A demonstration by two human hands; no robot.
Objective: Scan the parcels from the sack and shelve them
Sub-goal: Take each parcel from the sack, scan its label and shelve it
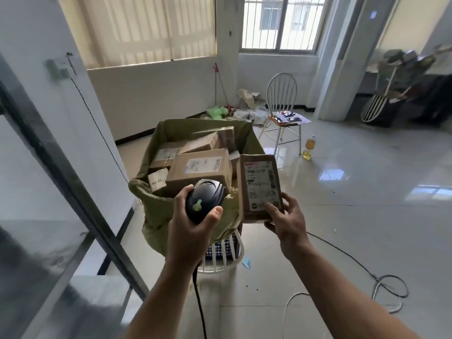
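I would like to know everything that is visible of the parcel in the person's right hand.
The parcel is a flat brown package, cardboard by its look. A white label with a red strip on top and barcodes covers most of its face; the print is too small to read. It is held upright, label toward the camera, beside the green sack. The right hand grips its lower end, thumb on the label.
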